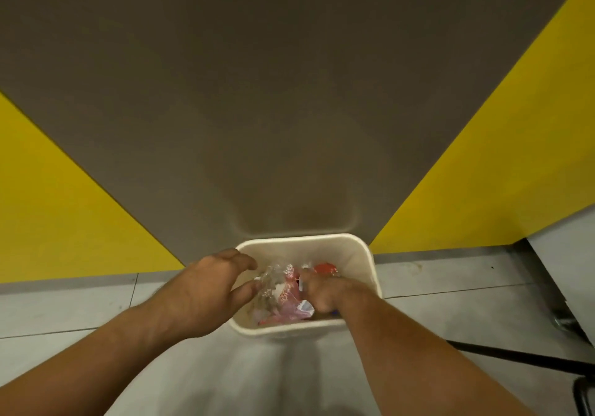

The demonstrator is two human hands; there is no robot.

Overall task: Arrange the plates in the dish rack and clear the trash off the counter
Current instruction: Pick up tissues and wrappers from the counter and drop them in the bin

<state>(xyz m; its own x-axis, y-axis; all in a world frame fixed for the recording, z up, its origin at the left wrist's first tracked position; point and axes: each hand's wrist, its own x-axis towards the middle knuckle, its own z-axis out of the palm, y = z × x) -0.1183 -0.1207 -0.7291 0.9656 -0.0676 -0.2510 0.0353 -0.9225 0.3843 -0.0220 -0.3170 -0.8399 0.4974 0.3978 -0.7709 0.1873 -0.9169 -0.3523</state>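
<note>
A cream rectangular trash bin (360, 254) stands on the floor against the wall, seen from above. Crumpled wrappers (283, 290), clear, pink and red, fill its inside. My left hand (206, 287) hovers over the bin's left rim with the fingers spread, thumb touching the clear plastic. My right hand (322, 293) is inside the bin, fingers curled down into the wrappers; what it grips is hidden. No plates or dish rack are in view.
A brown wall panel (289, 110) rises behind the bin, flanked by yellow wall sections (64, 216). Grey floor tiles (434, 287) surround the bin. A black metal leg (515, 356) and a grey cabinet edge (563, 254) sit at the right.
</note>
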